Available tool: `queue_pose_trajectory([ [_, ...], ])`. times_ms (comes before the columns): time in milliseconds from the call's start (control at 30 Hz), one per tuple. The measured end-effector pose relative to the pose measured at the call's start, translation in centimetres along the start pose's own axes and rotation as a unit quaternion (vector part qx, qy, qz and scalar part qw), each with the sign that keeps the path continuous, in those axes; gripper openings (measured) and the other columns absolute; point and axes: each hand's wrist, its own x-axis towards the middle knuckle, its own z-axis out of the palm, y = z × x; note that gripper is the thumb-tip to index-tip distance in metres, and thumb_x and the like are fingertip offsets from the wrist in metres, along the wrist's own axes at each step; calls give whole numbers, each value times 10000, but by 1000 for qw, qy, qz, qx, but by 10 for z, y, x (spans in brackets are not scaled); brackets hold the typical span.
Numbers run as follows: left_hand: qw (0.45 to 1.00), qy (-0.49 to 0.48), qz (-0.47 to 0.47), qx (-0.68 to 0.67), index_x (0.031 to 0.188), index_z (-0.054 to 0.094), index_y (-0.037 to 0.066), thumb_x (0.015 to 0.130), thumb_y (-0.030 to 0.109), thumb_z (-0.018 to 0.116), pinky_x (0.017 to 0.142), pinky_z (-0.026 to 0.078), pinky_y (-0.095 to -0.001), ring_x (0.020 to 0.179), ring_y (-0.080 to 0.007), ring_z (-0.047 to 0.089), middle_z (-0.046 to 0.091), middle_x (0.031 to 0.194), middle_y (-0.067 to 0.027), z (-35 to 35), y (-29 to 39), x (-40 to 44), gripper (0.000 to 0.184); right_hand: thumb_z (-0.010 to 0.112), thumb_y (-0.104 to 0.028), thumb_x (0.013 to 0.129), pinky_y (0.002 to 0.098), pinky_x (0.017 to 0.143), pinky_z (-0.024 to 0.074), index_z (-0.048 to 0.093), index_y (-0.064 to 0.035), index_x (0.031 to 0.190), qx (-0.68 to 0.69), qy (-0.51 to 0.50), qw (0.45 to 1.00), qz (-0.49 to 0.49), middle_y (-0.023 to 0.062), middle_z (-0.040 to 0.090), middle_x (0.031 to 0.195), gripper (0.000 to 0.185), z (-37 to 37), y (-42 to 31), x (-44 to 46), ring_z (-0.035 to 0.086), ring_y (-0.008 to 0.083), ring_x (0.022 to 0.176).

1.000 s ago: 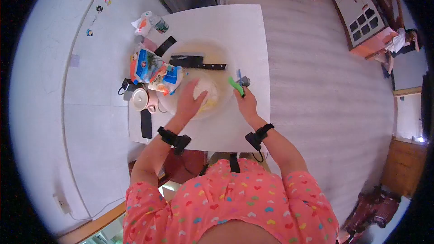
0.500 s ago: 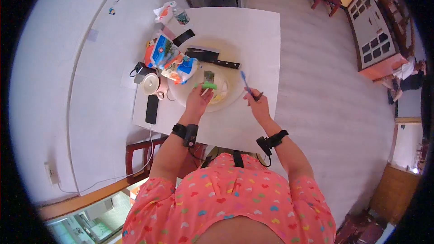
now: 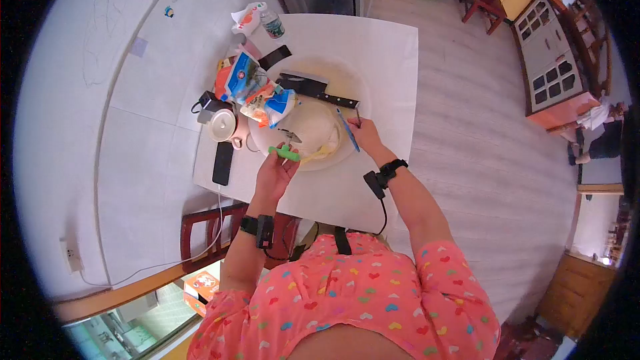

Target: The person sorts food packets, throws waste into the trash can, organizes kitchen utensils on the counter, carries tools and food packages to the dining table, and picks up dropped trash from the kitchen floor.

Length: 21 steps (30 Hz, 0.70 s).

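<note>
My left hand (image 3: 275, 172) grips a green-handled tool (image 3: 285, 153) with a flat metal end, above the near left rim of a round pale board (image 3: 347, 80). My right hand (image 3: 367, 135) is closed round a thin blue and dark tool (image 3: 348, 131) at the board's right side. A whitish round mass (image 3: 310, 120) lies on the board, with something yellowish (image 3: 323, 153) at its near edge. Behind it rests a cleaver (image 3: 317, 89) with a black handle, its blade pointing left.
Along the table's left side are opened blue and orange packages (image 3: 248, 83), a lidded pink mug (image 3: 223, 125), a phone (image 3: 223, 163), a dark flat object (image 3: 275, 57) and a plastic bottle (image 3: 272, 25). A person (image 3: 600, 133) is at the far right.
The green tool has passed from my right hand to my left, which was empty at first. My right hand now holds the blue tool. Since the middle frame, my left hand has moved nearer my body.
</note>
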Motion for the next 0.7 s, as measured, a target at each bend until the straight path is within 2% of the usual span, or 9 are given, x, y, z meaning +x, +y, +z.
queue_pose_trajectory([
  [33,1000,-14,-2,-4,1211,420,74,952,262,366,910,442,-397,1077,-233,503,485,1168,-93,1,0,-2,325,527,-130,850,266,555,465,586,16,1051,87,6,996,-2,92,648,839,256,3,13,3,575,140,618],
  [67,1000,-14,-6,-6,1211,420,74,952,262,366,910,442,-397,1077,-233,503,485,1168,-93,1,-2,-2,325,527,-130,850,266,555,465,586,16,1051,85,7,996,0,92,648,839,256,-3,7,-3,575,140,618],
  [133,999,-31,-22,-17,1214,426,88,949,263,377,875,454,-373,996,-208,530,496,1148,-86,6,-5,1,322,562,-81,822,258,563,474,575,32,1057,176,-35,979,101,95,646,858,261,-25,-21,-22,581,132,639],
  [233,989,-89,-73,-93,1193,442,86,942,254,399,831,463,-348,895,-185,542,505,1115,-82,16,-14,5,305,586,-69,802,258,559,484,526,63,1091,292,-23,944,152,114,637,851,324,-35,-17,-35,593,139,646],
  [367,989,-74,-109,-68,1144,462,66,935,240,417,779,470,-328,840,-174,539,525,1060,-86,40,-27,13,275,589,-76,802,271,541,488,464,82,1114,338,21,922,185,128,621,817,372,-37,-1,-57,602,168,625],
  [433,982,-65,-155,-88,1090,476,44,930,225,430,712,477,-302,780,-169,529,535,951,-80,51,-33,18,246,592,-73,795,285,524,492,434,81,1108,370,37,907,201,134,604,774,382,-43,6,-71,607,194,606],
  [533,955,-101,-240,-139,1050,487,32,930,221,426,625,458,-266,705,-151,490,519,862,-66,45,-43,34,232,566,-76,805,288,511,486,445,80,1085,331,38,914,231,133,585,764,342,-45,23,-89,600,204,583],
  [633,957,-85,-241,-136,1097,491,29,931,193,403,558,412,-233,639,-119,437,492,817,-47,57,-52,32,249,538,-108,815,300,436,460,496,58,954,284,30,933,218,128,575,679,221,-46,36,-106,613,194,589],
  [700,948,-105,-261,-146,1140,478,33,930,179,387,542,393,-225,619,-108,420,489,813,-44,65,-54,29,271,524,-121,822,291,479,466,499,67,976,213,16,950,228,124,573,706,245,-42,49,-111,609,195,585],
])
